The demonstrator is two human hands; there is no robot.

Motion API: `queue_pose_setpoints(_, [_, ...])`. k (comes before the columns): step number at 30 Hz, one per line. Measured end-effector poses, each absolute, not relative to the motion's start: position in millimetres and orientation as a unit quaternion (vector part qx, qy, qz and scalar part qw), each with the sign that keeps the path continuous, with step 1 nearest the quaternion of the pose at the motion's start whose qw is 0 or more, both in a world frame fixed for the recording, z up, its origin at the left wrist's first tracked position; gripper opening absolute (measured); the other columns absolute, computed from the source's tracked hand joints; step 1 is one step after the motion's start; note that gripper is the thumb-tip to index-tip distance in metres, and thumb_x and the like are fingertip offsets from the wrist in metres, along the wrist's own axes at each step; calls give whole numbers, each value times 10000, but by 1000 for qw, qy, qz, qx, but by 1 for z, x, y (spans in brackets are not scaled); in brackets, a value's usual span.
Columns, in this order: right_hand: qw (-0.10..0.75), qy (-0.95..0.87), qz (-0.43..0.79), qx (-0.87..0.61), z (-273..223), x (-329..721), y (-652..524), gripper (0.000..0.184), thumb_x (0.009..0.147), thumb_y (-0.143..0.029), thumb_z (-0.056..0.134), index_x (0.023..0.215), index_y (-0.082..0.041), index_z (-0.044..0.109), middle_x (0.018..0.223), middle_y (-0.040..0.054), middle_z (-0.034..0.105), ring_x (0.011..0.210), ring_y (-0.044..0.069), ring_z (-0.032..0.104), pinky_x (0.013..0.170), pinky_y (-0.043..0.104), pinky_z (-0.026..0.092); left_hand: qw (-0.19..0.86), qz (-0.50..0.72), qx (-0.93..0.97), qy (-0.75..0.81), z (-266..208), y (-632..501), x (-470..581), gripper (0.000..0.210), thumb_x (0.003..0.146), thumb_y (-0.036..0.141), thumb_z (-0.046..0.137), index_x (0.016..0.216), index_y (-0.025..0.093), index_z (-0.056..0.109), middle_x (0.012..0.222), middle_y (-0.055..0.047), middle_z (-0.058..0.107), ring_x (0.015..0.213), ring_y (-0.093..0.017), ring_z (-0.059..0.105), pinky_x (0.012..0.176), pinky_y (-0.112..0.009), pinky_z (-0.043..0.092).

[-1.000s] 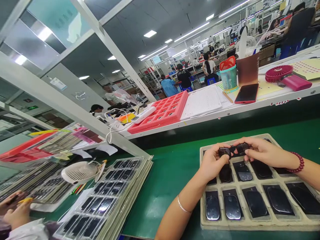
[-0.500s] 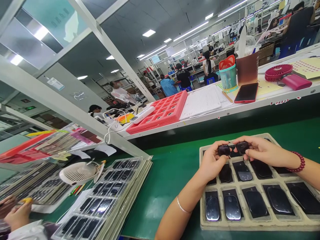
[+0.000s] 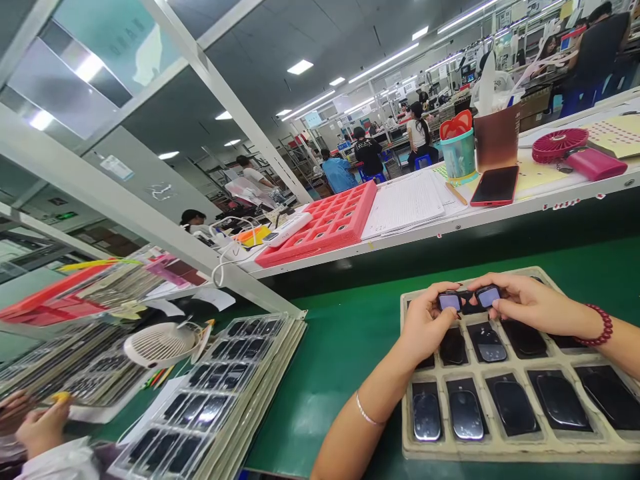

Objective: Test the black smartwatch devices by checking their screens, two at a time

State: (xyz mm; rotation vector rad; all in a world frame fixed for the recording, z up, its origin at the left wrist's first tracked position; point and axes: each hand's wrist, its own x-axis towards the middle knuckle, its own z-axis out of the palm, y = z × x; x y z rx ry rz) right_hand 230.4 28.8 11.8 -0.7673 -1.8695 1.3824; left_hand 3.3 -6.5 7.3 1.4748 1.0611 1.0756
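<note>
My left hand (image 3: 424,323) pinches a small dark rounded-rectangular glass piece (image 3: 449,302) between thumb and fingers. Beside it, my right hand (image 3: 533,303) grips a similar dark glass piece (image 3: 488,297). Both pieces are tilted and catch a pale violet reflection on their faces. The two hands are held close together above the far part of a beige moulded tray (image 3: 500,452). In its compartments lie several shiny black rounded panels (image 3: 465,413), each on a dark square sheet. My hands and forearms cover part of the tray's back row.
Left on the green bench (image 3: 285,407) stands a stack of clear-topped trays (image 3: 210,400) with dark pieces. Behind it is a white fan (image 3: 160,345). A shelf edge runs above, carrying a red foam tray (image 3: 320,227), papers and a phone (image 3: 495,185). A co-worker's hands (image 3: 43,427) show lower left.
Both glass pieces have been tipped, so their faces now reflect pale violet instead of looking dark. My hands have stayed in almost the same place.
</note>
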Motion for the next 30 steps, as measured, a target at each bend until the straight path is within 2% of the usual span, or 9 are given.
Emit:
queue_pose_setpoints(4, [336, -713, 540, -297, 13, 231, 27, 346, 839, -279, 702, 1180, -222, 727, 1029, 69, 739, 738, 202, 716, 712, 319, 617, 499, 446, 603, 435, 7, -7, 3, 422, 781, 148, 639, 1203, 163, 645, 1044, -82, 708, 824, -163, 653, 761, -284, 533])
queue_pose_setpoints(11, [323, -716, 540, -302, 15, 231, 26, 369, 849, -308, 679, 1202, -209, 715, 927, 53, 716, 710, 203, 709, 687, 322, 620, 495, 447, 597, 446, 12, -10, 4, 422, 773, 150, 649, 1195, 161, 651, 923, -51, 701, 784, -149, 630, 738, -264, 524])
queue_pose_setpoints(17, [332, -730, 516, -303, 16, 231, 26, 383, 802, -271, 703, 1180, -225, 735, 1095, 83, 755, 815, 241, 732, 792, 372, 629, 494, 447, 596, 449, 12, -10, 4, 483, 767, 195, 696, 1246, 176, 633, 1060, -93, 731, 914, -196, 669, 752, -269, 528])
queue_pose_setpoints(22, [323, -727, 527, -299, 15, 231, 26, 364, 850, -271, 638, 1201, -215, 720, 1082, 79, 744, 716, 197, 716, 685, 323, 610, 504, 461, 588, 433, 11, -9, 4, 435, 777, 225, 719, 1201, 161, 647, 966, -82, 738, 897, -198, 673, 766, -284, 533])
queue_pose_setpoints(30, [321, -720, 540, -295, 13, 231, 27, 364, 877, -317, 659, 1214, -191, 711, 874, 49, 734, 694, 197, 703, 642, 311, 594, 514, 460, 584, 428, 12, -9, 4, 315, 783, 293, 759, 1057, 154, 689, 866, -65, 720, 835, -191, 674, 719, -277, 535])
